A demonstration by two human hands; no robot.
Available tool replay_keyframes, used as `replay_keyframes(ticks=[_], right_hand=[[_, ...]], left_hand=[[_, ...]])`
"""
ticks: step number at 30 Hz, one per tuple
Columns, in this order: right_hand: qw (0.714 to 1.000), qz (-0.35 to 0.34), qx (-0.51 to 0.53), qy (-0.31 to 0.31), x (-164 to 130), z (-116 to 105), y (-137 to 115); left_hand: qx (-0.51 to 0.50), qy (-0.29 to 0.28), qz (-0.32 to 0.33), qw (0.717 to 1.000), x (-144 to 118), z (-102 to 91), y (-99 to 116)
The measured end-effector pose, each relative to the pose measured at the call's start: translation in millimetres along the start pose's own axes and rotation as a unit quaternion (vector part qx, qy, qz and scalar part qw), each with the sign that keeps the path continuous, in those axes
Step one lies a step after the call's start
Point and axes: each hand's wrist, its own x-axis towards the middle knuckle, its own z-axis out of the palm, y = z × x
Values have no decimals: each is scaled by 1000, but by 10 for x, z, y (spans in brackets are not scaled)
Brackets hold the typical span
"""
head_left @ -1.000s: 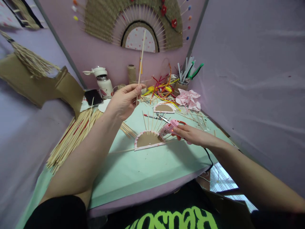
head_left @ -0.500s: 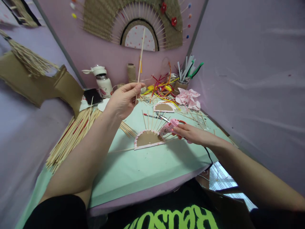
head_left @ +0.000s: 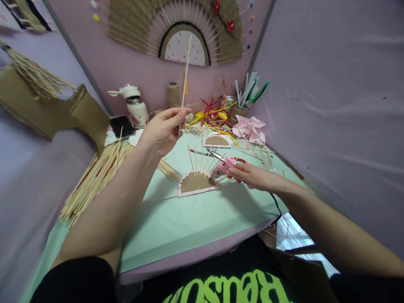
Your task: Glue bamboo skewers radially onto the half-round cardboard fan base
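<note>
My left hand pinches a thin wooden stick near its lower end and holds it raised above the table. In my right hand is a pink glue gun, its nozzle over the right part of a cardboard half-circle. That half-circle has a pink-and-white edging and lies flat, with several sticks fanning out from its curved side. Just behind the glue gun lie scissors with red handles, partly hidden, and a pen.
A large bundle of sticks lies at the left. A second half-circle is farther back. Behind stand a white bottle, a twine spool and a cup of glue sticks. Crumpled pink paper sits at the right.
Almost nothing differs. The view has shifted very slightly; both hands keep their hold, the stick still raised and the glue gun still at the half-circle.
</note>
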Motion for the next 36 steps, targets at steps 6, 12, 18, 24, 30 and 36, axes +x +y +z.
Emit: replay_keyframes(ticks=[6,12,18,24,30,36], right_hand=[[1000,-9,-3,6,7,6,28],[1000,-7,3,3,1,5,39],[1000,-7,16,-6,-9,3,61],[1000,-16,13,-7,-14,-1,84],[1000,-18,15,-10,-16,-8,101],[999,-18,23,-12,-21,-9,89]], left_hand=[[7,3,2,1000,7,-12,-6],[9,5,2,1000,15,-25,-18],[9,1,1,1000,14,-23,-16],[11,1,1,1000,26,-38,-25],[5,1,-3,1000,29,-34,-23],[5,5,-9,1000,19,-17,-7]])
